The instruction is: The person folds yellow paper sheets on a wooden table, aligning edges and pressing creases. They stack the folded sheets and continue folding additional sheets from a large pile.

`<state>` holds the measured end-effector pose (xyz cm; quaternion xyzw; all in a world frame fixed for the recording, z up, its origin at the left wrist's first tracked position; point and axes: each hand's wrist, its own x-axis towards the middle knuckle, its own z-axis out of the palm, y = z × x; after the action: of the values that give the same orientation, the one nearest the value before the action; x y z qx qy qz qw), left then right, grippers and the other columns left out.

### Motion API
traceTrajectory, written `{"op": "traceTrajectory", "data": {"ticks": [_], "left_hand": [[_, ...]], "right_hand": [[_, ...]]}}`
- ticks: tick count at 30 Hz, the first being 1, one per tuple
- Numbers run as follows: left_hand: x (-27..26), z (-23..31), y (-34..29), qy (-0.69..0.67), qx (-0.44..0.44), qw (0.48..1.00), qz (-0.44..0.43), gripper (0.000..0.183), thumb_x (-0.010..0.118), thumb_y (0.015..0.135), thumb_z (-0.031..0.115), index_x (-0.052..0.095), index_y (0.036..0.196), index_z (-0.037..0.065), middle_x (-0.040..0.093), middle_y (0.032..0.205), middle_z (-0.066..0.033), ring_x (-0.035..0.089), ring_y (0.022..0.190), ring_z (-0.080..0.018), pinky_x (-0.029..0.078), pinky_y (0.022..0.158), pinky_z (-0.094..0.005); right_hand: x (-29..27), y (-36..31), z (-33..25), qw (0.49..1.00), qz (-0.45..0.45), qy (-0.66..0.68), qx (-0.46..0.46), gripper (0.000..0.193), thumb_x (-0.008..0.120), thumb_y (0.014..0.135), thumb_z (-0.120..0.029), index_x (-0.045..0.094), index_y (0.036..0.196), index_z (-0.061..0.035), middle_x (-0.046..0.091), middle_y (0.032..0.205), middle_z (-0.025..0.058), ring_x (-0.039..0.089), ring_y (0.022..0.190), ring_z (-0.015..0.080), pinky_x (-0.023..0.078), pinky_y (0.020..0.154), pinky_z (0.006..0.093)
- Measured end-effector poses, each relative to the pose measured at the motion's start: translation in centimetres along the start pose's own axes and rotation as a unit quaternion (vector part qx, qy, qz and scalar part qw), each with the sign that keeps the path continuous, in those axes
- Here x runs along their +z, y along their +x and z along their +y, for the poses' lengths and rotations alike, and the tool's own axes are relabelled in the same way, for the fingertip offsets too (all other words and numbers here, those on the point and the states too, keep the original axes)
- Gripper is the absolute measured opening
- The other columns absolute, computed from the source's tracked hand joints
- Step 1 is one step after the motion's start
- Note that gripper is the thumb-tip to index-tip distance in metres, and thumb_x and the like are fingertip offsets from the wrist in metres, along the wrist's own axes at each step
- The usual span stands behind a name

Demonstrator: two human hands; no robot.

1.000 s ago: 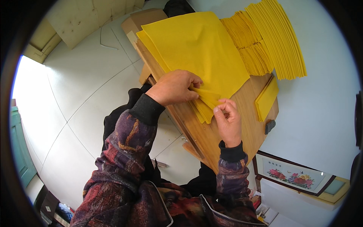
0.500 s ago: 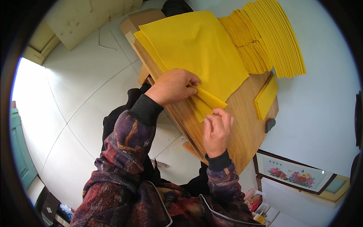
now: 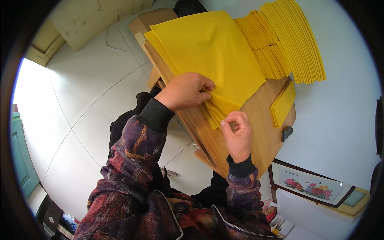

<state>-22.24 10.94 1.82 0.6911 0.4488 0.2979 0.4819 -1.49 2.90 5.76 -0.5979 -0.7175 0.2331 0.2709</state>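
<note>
Yellow fabric sheets (image 3: 204,44), stiff like felt, lie spread over the wooden table. At their near end my left hand (image 3: 188,91) is closed on a fabric edge, thumb on top, and several layers fan out below its fingers. My right hand (image 3: 239,134) is just right of the layers' near corner, with thumb and index finger pinched together. Whether a thread or a bit of fabric sits in that pinch is too small to tell. Its other fingers are curled.
The wooden table (image 3: 256,116) carries tall stacks of folded yellow fabric (image 3: 296,40) at its far right. A smaller folded yellow piece (image 3: 283,105) and a dark grey block (image 3: 286,133) lie near the right edge. A cardboard box (image 3: 150,22) stands beyond the far left corner.
My right hand has shifted right and slightly up, and its fingers have drawn into a tighter pinch beside the fabric corner. My left hand keeps its hold, barely moved.
</note>
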Motion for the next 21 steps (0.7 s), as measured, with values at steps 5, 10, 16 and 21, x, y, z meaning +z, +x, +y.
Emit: {"op": "traceTrajectory", "data": {"ticks": [5, 10, 16, 21], "left_hand": [[-0.4, 0.2, -0.2, 0.006, -0.003, 1.0, -0.025, 0.03, 0.071, 0.075, 0.013, 0.067, 0.102, -0.002, 0.069, 0.098, -0.0145, 0.065, 0.086, -0.0293, 0.051, 0.078, -0.0331], [-0.1, 0.0, -0.1, 0.025, 0.015, 0.999, -0.015, 0.023, 0.07, 0.075, 0.011, 0.067, 0.093, -0.002, 0.069, 0.104, -0.0134, 0.065, 0.088, -0.0305, 0.051, 0.079, -0.0333], [0.4, -0.4, 0.2, -0.01, -0.011, 1.0, 0.006, 0.013, 0.066, 0.077, 0.009, 0.064, 0.081, -0.003, 0.068, 0.107, -0.0142, 0.065, 0.088, -0.0305, 0.05, 0.078, -0.0337], [0.5, -0.4, 0.1, -0.02, -0.003, 1.0, 0.015, 0.012, 0.065, 0.077, 0.008, 0.063, 0.081, -0.003, 0.068, 0.107, -0.0144, 0.065, 0.087, -0.0304, 0.05, 0.077, -0.0339]], "right_hand": [[-0.5, 0.7, 0.0, 0.998, 0.0, 0.054, 0.043, 0.01, 0.064, 0.081, 0.001, 0.054, 0.082, -0.0016, 0.054, 0.089, 0.0086, 0.054, 0.08, 0.0194, 0.045, 0.074, 0.0287], [-0.7, 1.6, 0.0, 0.999, 0.019, 0.029, 0.037, 0.01, 0.064, 0.081, 0.0, 0.055, 0.082, -0.0009, 0.055, 0.09, 0.0106, 0.055, 0.08, 0.0219, 0.045, 0.074, 0.0309], [-0.2, -0.2, -1.1, 0.979, 0.121, -0.137, -0.086, 0.015, 0.068, 0.077, -0.001, 0.059, 0.09, -0.0018, 0.056, 0.098, 0.0131, 0.054, 0.091, 0.031, 0.045, 0.08, 0.0399], [0.7, -1.5, -1.1, 0.979, 0.045, -0.174, -0.099, 0.017, 0.069, 0.076, -0.001, 0.061, 0.091, -0.0037, 0.056, 0.095, 0.011, 0.053, 0.088, 0.0307, 0.045, 0.076, 0.0406]]}}
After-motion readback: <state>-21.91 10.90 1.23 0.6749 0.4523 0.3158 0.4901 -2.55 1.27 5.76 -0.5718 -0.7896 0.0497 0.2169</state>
